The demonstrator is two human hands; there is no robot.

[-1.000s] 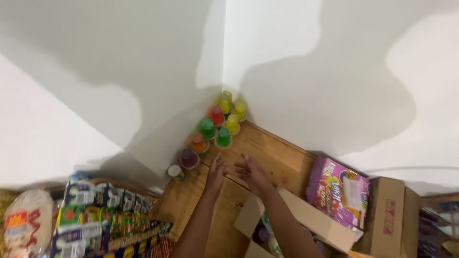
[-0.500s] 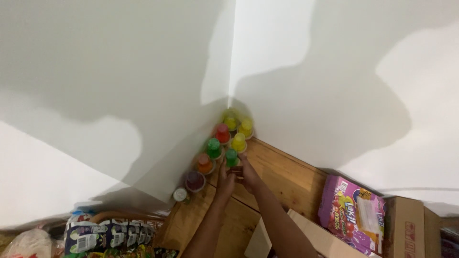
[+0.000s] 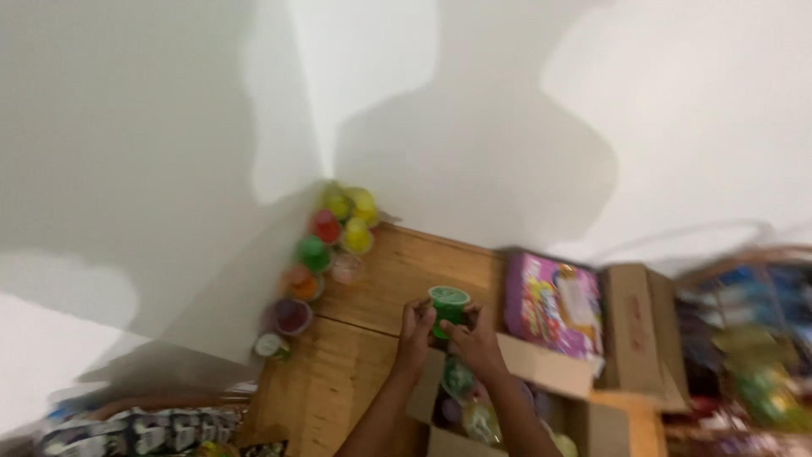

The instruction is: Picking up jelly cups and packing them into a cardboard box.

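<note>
A small green cup (image 3: 448,303) with a green lid is held between both my hands above the wooden shelf (image 3: 397,271). My left hand (image 3: 416,324) grips its left side and my right hand (image 3: 474,334) its right side. Just below them stands an open cardboard box (image 3: 541,366) with more coloured cups (image 3: 462,378) inside. A row of coloured cups (image 3: 326,241), yellow, red, green, orange and purple, lines the shelf along the white wall at the left.
A pink and purple printed carton (image 3: 554,300) stands right of my hands, with a brown cardboard box (image 3: 636,332) beside it. Packaged goods (image 3: 135,430) lie at the lower left. Blurred colourful items (image 3: 753,355) fill the right edge.
My hands have drawn back from the row of cups by the wall toward the open box and now hold a green cup. The view has swung to the right.
</note>
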